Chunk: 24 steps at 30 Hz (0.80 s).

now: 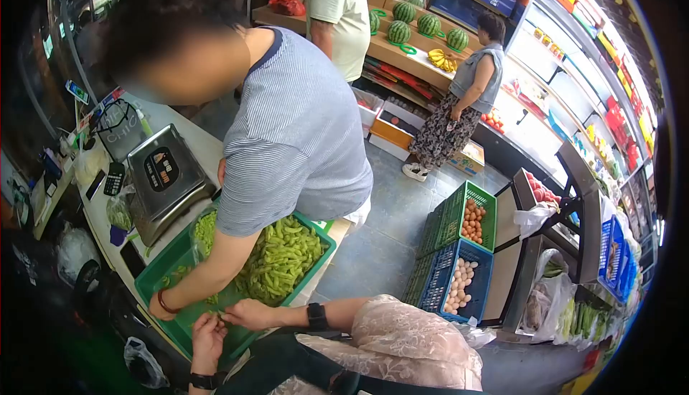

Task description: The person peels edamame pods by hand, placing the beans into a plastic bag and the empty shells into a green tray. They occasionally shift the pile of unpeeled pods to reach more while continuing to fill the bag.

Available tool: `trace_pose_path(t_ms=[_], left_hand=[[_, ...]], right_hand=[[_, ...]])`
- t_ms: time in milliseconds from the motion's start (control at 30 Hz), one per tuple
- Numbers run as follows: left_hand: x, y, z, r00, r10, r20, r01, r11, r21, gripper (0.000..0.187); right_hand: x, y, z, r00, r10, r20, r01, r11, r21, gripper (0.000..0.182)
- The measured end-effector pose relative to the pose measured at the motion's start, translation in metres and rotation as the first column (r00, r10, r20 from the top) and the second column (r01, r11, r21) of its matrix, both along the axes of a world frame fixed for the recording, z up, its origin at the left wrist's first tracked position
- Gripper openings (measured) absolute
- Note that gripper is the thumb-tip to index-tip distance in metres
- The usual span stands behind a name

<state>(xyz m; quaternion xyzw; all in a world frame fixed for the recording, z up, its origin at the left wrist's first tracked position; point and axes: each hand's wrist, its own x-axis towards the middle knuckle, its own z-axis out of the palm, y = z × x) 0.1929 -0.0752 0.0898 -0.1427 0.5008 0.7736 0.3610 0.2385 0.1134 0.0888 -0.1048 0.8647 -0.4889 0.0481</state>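
Note:
A green plastic crate [154, 274] holds a heap of green bean pods [283, 259]. My left hand [208, 337], with a black band at the wrist, reaches up over the crate's near corner. My right hand [250, 314], with a black watch and a lace sleeve, comes in from the right. The fingertips of both hands meet and pinch a small green pod [219, 316] above the crate's bare bottom. Another person in a striped shirt leans over the crate. That person's hand [163, 307], with a red bracelet, rests on the crate's rim just left of my hands.
A steel weighing scale [163, 176] stands on the white counter behind the crate. Green and blue crates of eggs [463, 251] sit on the floor to the right. Two other people stand by a shelf of watermelons [416, 25]. Bagged vegetables [567, 309] lie at the far right.

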Motion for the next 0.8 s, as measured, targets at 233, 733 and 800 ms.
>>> trace_pose_path(t_ms=[233,733,800], left_hand=[[0.005,0.01,0.008,0.901,-0.426,-0.079,0.37,0.852,-0.372,0.016],[0.015,0.021,0.051,0.953,-0.302,0.031,0.29,0.936,0.201,0.012],[0.014,0.018,0.052,0.956,-0.293,0.032,0.281,0.939,0.199,0.012]], right_hand=[[0.009,0.02,0.005,0.996,-0.084,-0.014,0.084,0.996,0.001,0.039],[0.017,0.014,0.023,0.949,-0.022,-0.314,0.066,0.989,0.131,0.028],[0.017,0.012,0.027,0.944,-0.025,-0.329,0.06,0.993,0.099,0.028]])
